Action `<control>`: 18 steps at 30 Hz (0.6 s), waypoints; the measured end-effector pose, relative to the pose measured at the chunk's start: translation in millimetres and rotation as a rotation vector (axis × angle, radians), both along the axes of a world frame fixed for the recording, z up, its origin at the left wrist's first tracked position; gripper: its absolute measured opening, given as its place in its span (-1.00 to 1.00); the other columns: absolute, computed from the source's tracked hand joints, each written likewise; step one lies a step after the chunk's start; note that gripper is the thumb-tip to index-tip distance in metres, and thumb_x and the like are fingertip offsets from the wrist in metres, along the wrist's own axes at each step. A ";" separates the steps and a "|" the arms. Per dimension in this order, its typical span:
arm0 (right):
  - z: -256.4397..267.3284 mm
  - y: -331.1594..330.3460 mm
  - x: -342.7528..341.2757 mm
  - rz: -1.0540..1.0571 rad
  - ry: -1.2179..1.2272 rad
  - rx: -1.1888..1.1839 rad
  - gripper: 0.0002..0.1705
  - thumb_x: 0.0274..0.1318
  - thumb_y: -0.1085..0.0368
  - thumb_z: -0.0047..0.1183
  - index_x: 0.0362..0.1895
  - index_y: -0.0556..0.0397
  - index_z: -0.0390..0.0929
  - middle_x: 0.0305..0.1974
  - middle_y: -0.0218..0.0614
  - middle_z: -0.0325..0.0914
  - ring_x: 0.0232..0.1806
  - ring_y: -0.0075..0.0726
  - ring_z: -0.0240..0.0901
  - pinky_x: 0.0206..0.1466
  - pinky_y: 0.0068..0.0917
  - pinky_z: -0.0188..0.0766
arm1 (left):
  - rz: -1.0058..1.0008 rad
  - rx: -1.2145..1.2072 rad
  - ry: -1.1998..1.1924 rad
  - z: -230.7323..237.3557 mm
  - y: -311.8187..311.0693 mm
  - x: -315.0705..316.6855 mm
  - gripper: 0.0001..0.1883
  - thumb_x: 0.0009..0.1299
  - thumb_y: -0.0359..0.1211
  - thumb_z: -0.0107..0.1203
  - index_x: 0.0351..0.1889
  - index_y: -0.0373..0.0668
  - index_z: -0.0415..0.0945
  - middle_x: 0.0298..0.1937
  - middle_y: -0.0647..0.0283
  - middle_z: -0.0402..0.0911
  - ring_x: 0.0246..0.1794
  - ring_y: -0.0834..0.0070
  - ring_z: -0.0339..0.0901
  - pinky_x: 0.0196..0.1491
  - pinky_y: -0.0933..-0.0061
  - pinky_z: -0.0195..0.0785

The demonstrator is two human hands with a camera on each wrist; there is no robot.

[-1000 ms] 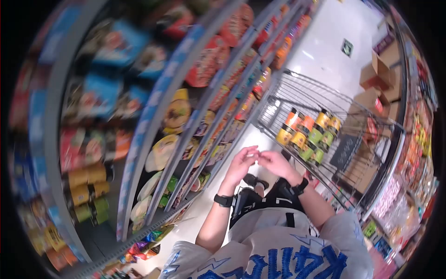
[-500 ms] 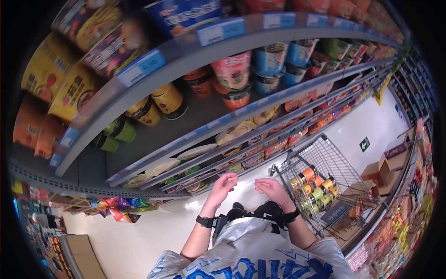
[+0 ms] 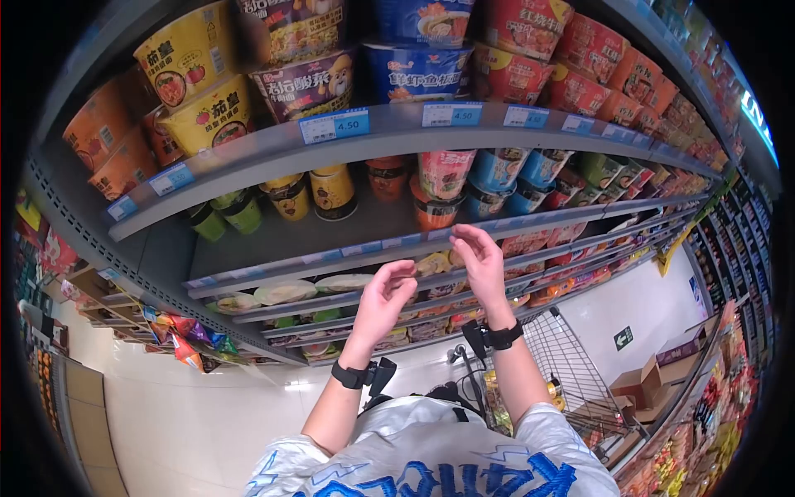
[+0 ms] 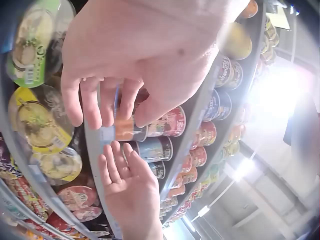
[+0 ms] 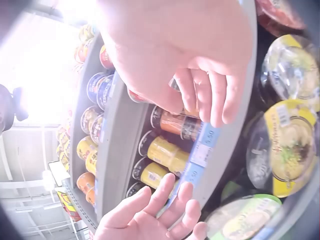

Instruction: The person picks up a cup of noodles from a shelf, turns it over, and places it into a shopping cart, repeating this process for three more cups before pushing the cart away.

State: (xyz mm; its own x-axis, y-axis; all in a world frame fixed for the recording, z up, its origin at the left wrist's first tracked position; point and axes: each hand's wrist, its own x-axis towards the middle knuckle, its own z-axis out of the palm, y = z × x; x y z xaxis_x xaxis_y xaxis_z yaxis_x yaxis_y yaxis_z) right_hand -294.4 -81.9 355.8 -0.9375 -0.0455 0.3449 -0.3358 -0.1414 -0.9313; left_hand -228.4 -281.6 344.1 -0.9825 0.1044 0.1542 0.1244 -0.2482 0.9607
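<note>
Left hand point(image 3: 386, 303), right hand point(image 3: 482, 267): raised — you're nearer that orange-wrapped, black-rimmed round cup point(image 3: 435, 215).
Fingers point(image 4: 91, 106): loosely curved — pinching nothing.

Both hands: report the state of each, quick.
Left hand: open, fingers loosely bent, holding nothing.
Right hand: open, fingers loosely bent, holding nothing.
</note>
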 end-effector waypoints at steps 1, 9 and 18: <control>8.8 2.0 -6.2 -0.026 0.059 -0.023 -0.61 0.27 0.42 0.10 0.16 0.21 0.44 0.02 -0.28 0.56 0.07 -0.45 0.49 0.17 -0.52 0.40 | 0.031 -0.010 0.053 6.4 6.4 -6.6 -0.60 0.43 -0.43 0.15 0.22 -0.22 0.41 0.14 0.25 0.53 0.11 0.55 0.49 0.19 0.48 0.35; 47.2 18.9 -48.7 -0.177 0.425 0.267 -0.30 0.13 0.30 0.21 0.33 0.18 0.26 0.23 -0.12 0.33 0.24 -0.17 0.32 0.26 -0.29 0.29 | 0.310 -0.373 0.496 54.8 49.8 -66.3 -0.19 0.37 -0.35 0.21 0.53 -0.20 0.01 0.48 0.04 0.20 0.45 0.25 0.21 0.43 0.22 0.08; 55.6 31.6 -70.5 0.186 0.309 0.181 -0.07 0.09 0.37 0.17 0.48 0.27 -0.05 0.40 0.03 0.17 0.43 -0.13 0.15 0.44 -0.31 0.10 | 0.454 -0.410 0.566 69.5 70.8 -104.0 -0.17 0.29 -0.35 0.22 0.49 -0.30 0.04 0.30 -0.06 0.41 0.31 0.21 0.39 0.29 0.29 0.25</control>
